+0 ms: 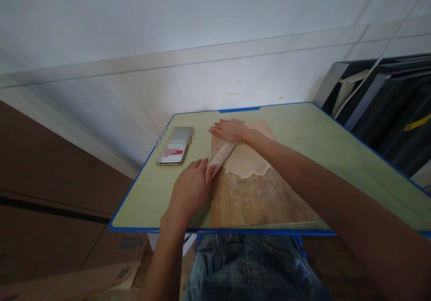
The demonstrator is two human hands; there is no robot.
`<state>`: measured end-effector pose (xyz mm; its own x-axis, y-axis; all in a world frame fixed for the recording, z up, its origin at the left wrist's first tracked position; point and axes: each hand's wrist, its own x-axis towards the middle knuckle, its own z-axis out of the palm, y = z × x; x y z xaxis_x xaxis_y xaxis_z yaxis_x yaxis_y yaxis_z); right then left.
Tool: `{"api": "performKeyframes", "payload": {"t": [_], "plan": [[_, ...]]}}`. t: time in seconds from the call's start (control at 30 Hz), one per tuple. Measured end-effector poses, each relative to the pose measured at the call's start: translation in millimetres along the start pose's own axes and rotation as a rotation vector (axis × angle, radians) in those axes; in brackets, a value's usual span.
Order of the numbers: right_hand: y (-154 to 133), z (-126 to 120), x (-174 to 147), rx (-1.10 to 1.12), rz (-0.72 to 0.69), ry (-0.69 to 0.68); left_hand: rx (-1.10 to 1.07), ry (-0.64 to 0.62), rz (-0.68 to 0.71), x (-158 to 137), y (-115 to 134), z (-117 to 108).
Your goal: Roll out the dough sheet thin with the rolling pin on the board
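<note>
A pale rolling pin (222,157) lies slantwise over the left part of a wooden board (242,206), at the edge of a thin, ragged sheet of dough (247,159). Whether some dough is wrapped around the pin, I cannot tell. My left hand (191,185) is closed on the pin's near end, beside the board's left edge. Over the far end lies my right hand (228,130), palm down with its fingers stretched out flat. That hand hides the pin's far tip, and my right forearm covers part of the dough and board. White flour dusts the wood in front of the sheet.
A phone (175,148) with a lit screen lies left of the board on the green, blue-edged table (319,143). Behind stands a white wall (208,83). Dark folded panels (387,99) lean at the right. Cardboard boxes (111,247) stand low at the left.
</note>
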<state>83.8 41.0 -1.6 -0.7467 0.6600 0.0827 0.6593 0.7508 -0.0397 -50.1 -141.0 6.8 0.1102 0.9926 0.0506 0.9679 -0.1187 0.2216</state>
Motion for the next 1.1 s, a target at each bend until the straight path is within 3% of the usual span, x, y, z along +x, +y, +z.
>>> {"api": "performKeyframes", "payload": {"t": [0.37, 0.53, 0.7, 0.8, 0.93, 1.1], "plan": [[14, 0, -64, 0.177, -0.061, 0.099, 0.158, 0.1, -0.026, -34, 55, 19], [7, 3, -39, 0.152, 0.015, 0.087, 0.093, 0.079, -0.05, -20, 36, 11], [-5, -3, -3, 0.108, 0.112, 0.002, -0.171, 0.005, 0.078, 2, -5, 4], [-10, -7, 6, 0.074, 0.088, -0.028, -0.169, 0.033, 0.077, 5, -16, 9], [-12, -6, 7, 0.029, -0.009, -0.02, -0.033, 0.128, 0.029, -5, -8, 17], [-4, -1, -19, 0.089, 0.036, 0.037, 0.051, 0.156, 0.033, -23, 22, 17]]}}
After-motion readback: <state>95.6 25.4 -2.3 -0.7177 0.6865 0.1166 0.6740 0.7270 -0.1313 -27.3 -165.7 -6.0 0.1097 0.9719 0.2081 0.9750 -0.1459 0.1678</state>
